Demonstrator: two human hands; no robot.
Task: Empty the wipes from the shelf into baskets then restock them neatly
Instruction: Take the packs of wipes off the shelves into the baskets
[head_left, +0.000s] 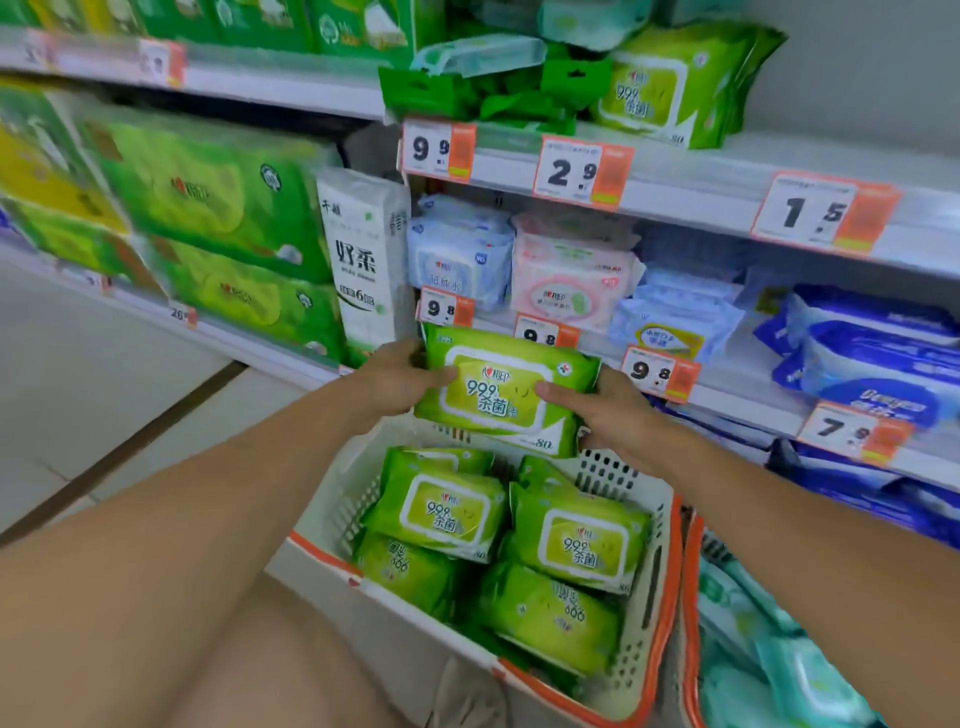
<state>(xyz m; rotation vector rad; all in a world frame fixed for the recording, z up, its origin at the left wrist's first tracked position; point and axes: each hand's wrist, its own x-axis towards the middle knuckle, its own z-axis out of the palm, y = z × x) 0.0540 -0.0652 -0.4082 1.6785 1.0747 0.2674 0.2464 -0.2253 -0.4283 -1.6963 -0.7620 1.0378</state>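
Note:
A green pack of wipes (506, 387) is held above the white basket (332, 499) with both hands. My left hand (397, 376) grips its left edge, thumb across the front. My right hand (610, 410) grips its right edge, thumb on the label. Inside the basket lie several more green wipe packs (579, 545). On the top shelf stand further green packs (675, 85) beside small green hanging packs (498, 88).
A second basket (693, 597) with an orange rim, at lower right, holds teal wipe packs (769, 654). Blue and pink wipe packs (566, 280) fill the middle shelf behind price tags (582, 171). Green tissue bundles (208, 208) stack at left. Tiled floor lies lower left.

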